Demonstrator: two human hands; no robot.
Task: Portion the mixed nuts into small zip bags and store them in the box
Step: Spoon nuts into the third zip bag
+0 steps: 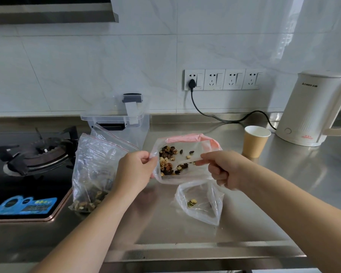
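Note:
My left hand (135, 170) pinches the left rim of a small zip bag (187, 175), held open and tilted above the steel counter. Mixed nuts (168, 158) lie heaped at its left side. My right hand (224, 170) grips the handle of a white spoon (187, 162) whose bowl reaches into that bag. Just below my right hand hangs a second small bag (202, 203) with a few nuts in it; whether the fingers hold it I cannot tell. A large bag of nuts (93, 170) stands at the left. Behind it sits the clear storage box (138, 127).
A gas hob (34, 158) lies left of the large bag. A paper cup (255, 140) and a white kettle (311, 111) stand at the right, with a black cord (205, 113) running along the back wall. The counter's front edge (205, 251) is close.

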